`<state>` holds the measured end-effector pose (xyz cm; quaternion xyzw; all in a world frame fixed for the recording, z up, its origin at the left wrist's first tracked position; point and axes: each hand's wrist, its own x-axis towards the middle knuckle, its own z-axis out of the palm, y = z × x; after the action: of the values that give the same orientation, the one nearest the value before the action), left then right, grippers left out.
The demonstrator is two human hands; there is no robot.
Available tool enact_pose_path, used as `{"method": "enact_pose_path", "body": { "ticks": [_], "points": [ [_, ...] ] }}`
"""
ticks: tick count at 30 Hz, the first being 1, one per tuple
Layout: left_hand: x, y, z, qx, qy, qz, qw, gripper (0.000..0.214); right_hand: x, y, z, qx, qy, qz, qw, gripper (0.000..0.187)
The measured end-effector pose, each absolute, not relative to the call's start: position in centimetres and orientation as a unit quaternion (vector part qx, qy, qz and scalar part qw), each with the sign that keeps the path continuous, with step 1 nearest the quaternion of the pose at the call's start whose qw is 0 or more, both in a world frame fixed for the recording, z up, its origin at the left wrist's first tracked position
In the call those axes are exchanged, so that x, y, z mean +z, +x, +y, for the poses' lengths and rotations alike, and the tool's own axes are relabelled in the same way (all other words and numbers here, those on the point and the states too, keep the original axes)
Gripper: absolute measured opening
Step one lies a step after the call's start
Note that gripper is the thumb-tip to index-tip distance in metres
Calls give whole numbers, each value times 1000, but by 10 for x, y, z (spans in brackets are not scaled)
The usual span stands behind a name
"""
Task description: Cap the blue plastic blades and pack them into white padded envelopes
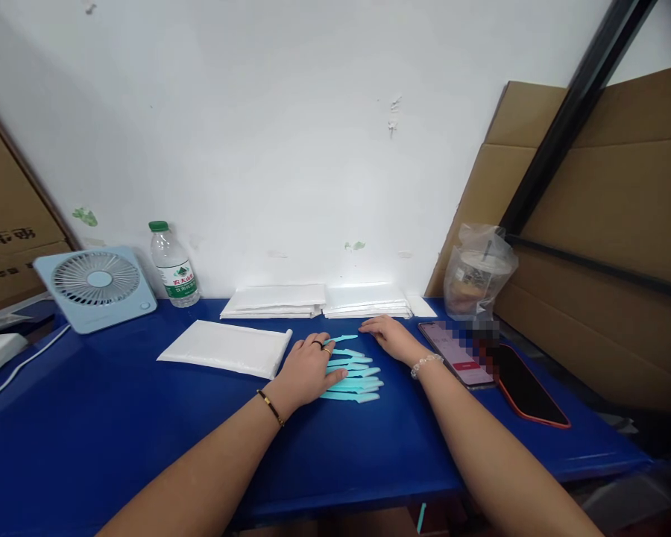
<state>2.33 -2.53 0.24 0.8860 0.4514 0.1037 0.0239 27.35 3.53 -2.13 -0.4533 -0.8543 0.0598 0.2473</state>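
Several small light-blue plastic sticks (356, 380) lie in a loose row on the blue table (117, 418). My left hand (307, 369) rests flat on their left ends, fingers stretched out, with rings on two fingers. My right hand (388, 335) lies flat on the table just behind and to the right of the sticks, fingers pointing left, holding nothing. A white padded envelope (227, 347) lies just left of my left hand.
Two stacks of white envelopes (318, 300) sit against the wall. A small blue fan (96, 286) and a water bottle (173, 265) stand at the left. At the right are a bagged drink cup (478, 274), two phones (503, 369) and leaning cardboard (604, 224).
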Motion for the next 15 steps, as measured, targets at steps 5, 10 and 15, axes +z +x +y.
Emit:
{"method": "enact_pose_path", "body": {
  "ticks": [5,10,15],
  "points": [
    [2,22,-24,95,893,438,23,59,-20,279,33,76,-482,-841,233,23],
    [4,21,-24,93,894,437,28,59,-23,281,34,154,-481,-817,279,21],
    [4,21,-24,91,895,436,26,60,-28,277,37,214,-518,-767,313,21]
  ]
}}
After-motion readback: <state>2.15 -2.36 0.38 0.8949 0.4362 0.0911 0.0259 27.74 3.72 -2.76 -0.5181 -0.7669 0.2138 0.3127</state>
